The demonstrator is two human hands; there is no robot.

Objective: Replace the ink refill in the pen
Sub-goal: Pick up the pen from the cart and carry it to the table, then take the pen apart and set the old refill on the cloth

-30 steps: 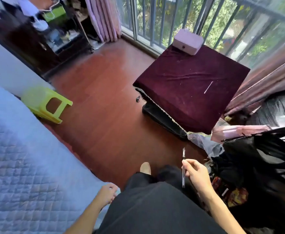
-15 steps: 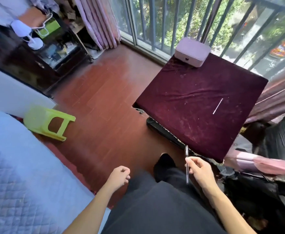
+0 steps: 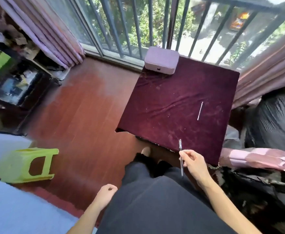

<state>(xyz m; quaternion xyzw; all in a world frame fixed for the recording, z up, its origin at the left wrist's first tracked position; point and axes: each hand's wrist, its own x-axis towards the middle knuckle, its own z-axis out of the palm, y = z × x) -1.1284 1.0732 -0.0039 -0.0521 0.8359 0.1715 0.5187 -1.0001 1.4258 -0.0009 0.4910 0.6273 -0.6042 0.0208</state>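
A slim pen [image 3: 180, 156] is pinched between thumb and fingertips of the right hand [image 3: 195, 163], held nearly upright over the near edge of a table [image 3: 163, 119] draped in dark red velvet. A thin white refill [image 3: 200, 110] is laid on the cloth, well apart from the pen — toward the right side. The left hand [image 3: 105, 195] is loosely curled, fingers drawn together, holding nothing. A lilac box [image 3: 161, 60] is set at the far edge. No writing or brand can be read.
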